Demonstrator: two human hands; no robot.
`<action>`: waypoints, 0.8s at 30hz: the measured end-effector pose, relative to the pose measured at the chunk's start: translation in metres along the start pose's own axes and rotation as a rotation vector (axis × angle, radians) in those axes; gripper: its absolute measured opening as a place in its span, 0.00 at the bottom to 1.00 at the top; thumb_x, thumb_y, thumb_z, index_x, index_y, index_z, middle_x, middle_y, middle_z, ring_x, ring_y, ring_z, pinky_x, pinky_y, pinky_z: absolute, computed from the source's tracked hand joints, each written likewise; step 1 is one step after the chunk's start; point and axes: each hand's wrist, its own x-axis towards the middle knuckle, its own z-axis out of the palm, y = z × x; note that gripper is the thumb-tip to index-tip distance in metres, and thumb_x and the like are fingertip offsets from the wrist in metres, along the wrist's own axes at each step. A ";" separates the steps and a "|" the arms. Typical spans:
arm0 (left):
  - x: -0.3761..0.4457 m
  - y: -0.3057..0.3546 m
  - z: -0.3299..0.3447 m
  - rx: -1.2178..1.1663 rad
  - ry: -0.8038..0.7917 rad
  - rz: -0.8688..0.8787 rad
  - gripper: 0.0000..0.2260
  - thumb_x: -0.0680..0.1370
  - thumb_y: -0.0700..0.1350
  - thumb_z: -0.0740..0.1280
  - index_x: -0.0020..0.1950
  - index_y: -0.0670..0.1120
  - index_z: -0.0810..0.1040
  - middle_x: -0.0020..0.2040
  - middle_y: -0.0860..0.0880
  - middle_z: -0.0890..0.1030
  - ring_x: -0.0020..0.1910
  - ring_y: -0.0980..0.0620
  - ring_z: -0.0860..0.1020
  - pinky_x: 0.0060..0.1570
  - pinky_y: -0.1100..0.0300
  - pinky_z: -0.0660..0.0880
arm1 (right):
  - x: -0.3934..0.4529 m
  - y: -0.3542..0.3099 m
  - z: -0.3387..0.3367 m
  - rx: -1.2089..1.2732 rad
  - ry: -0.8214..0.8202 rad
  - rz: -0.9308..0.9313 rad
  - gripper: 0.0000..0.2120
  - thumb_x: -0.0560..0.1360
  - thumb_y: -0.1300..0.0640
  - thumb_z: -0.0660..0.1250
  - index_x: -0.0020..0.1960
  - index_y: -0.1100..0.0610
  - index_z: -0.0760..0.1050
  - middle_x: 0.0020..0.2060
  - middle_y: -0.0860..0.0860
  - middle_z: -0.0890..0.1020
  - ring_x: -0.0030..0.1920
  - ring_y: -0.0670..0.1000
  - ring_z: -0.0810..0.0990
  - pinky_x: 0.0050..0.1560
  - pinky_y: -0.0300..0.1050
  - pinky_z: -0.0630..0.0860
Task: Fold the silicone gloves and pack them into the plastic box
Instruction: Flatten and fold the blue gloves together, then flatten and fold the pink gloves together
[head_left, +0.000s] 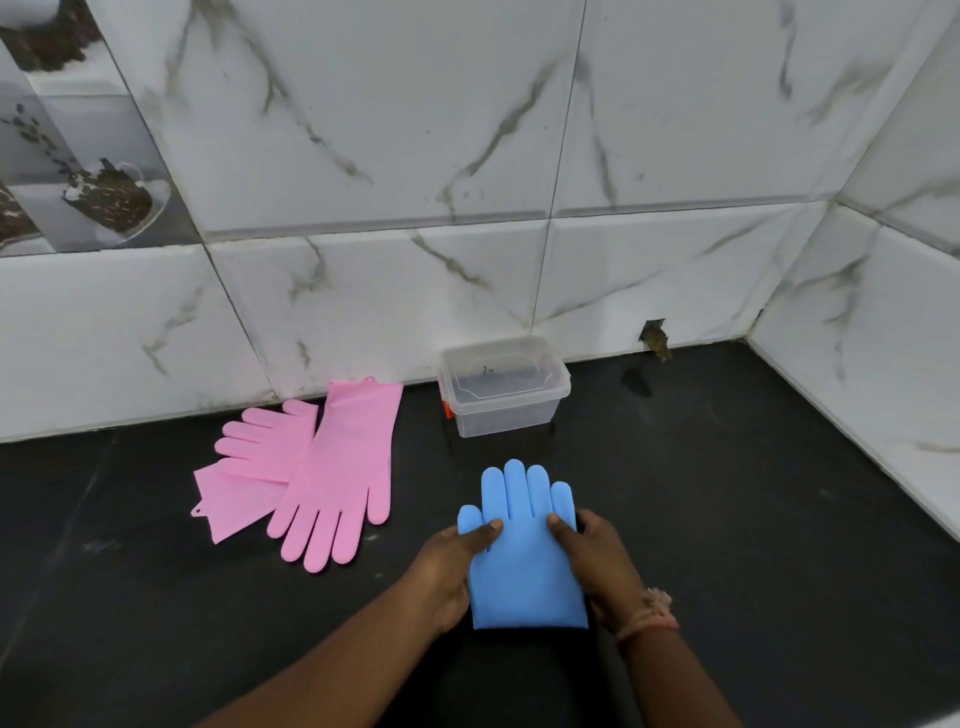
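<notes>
A blue silicone glove (524, 551), folded short with its fingers pointing away from me, is held just over the black counter. My left hand (452, 571) grips its left edge, thumb on top. My right hand (602, 561) grips its right edge the same way. Beyond the glove a clear plastic box (501, 387) stands open against the wall, with an orange clip on its left side and nothing visible inside. Two pink silicone gloves lie flat to the left: a long one (343, 467) with fingers toward me, and another (249, 467) partly under it.
The black counter (753, 519) runs to white marble-patterned wall tiles (467, 286) at the back and on the right, forming a corner. A small hole in the tile (655, 338) sits at the counter line right of the box.
</notes>
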 end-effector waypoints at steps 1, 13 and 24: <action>0.008 0.001 0.010 0.009 0.037 0.004 0.13 0.79 0.41 0.74 0.63 0.40 0.82 0.55 0.39 0.88 0.56 0.37 0.86 0.64 0.38 0.79 | 0.010 -0.004 -0.001 -0.076 0.071 -0.034 0.08 0.78 0.51 0.68 0.51 0.54 0.79 0.48 0.53 0.85 0.45 0.51 0.84 0.43 0.47 0.80; 0.081 0.029 0.047 0.224 0.328 0.145 0.14 0.81 0.38 0.65 0.68 0.39 0.77 0.58 0.39 0.83 0.56 0.39 0.83 0.58 0.44 0.81 | 0.083 -0.003 0.010 -0.897 0.447 -0.084 0.18 0.79 0.43 0.57 0.64 0.52 0.72 0.60 0.56 0.75 0.61 0.58 0.74 0.62 0.58 0.70; 0.026 0.023 -0.123 1.416 0.994 0.442 0.25 0.79 0.60 0.69 0.74 0.51 0.75 0.75 0.46 0.75 0.74 0.41 0.71 0.70 0.43 0.68 | 0.040 -0.013 0.125 -0.960 0.290 -0.735 0.14 0.76 0.47 0.62 0.60 0.48 0.74 0.57 0.53 0.75 0.57 0.57 0.75 0.54 0.56 0.72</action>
